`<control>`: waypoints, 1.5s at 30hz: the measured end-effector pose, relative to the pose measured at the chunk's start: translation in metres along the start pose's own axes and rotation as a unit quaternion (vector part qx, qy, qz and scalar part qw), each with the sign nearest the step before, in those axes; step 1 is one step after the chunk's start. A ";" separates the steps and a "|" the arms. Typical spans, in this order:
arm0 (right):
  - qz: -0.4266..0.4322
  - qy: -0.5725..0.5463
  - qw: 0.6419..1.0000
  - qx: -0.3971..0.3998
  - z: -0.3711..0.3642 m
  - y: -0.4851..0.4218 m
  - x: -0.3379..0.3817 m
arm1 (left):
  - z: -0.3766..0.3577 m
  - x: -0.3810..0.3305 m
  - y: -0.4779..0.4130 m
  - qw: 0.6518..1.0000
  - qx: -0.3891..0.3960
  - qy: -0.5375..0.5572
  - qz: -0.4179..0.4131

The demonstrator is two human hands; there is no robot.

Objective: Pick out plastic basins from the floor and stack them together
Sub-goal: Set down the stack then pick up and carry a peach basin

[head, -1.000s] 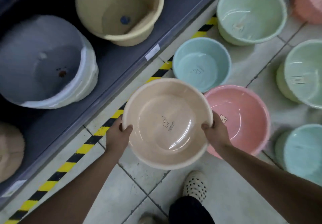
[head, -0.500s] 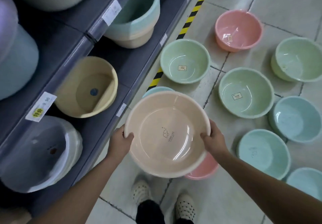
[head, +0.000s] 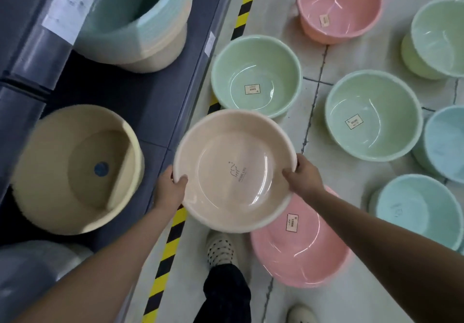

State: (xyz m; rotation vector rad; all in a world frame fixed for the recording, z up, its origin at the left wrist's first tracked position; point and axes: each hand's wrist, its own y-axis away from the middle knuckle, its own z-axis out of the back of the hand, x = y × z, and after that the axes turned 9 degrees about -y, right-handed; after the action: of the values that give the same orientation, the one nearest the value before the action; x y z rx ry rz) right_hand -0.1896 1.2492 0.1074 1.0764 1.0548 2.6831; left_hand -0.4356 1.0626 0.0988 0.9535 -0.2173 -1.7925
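I hold a beige plastic basin [head: 233, 172] in the air in front of me. My left hand [head: 170, 189] grips its left rim, thumb inside. My right hand [head: 305, 177] grips its right rim. Directly below and to the right lies a pink basin [head: 301, 255] on the tiled floor, partly hidden by the beige one. Ahead on the floor are a green basin [head: 256, 76], a second green basin [head: 374, 115], another pink basin [head: 339, 3], a green stack [head: 437, 38] and two blue basins [head: 447, 144] [head: 416, 209].
A dark shelf [head: 150, 101] runs along the left, holding a yellow tub [head: 77, 169], a stack of teal and beige tubs [head: 140, 21] and a grey tub [head: 37, 272]. A yellow-black tape line [head: 170, 242] marks the floor by the shelf. My feet [head: 221, 250] stand beside the pink basin.
I have stepped forward with the beige basin in both hands. The view shifted so the pink basin lies below right and the first green basin is much closer.
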 end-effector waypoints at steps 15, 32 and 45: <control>-0.039 0.061 0.997 0.008 -0.106 -0.114 -0.074 | -0.085 0.070 -0.121 0.998 0.039 -0.018 0.041; -0.021 -0.035 0.999 -0.007 -0.141 -0.142 -0.117 | -0.116 0.097 -0.154 0.996 0.071 -0.047 0.026; -0.031 -0.214 0.973 -0.086 0.024 -0.019 -0.023 | -0.024 -0.067 -0.047 0.997 0.066 0.018 -0.046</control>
State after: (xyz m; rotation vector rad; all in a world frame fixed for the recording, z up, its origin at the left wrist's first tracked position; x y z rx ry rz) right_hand -0.1604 1.2710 0.0944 1.4642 0.7486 2.2869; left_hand -0.4433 1.1470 0.0900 1.1044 -0.2745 -1.8605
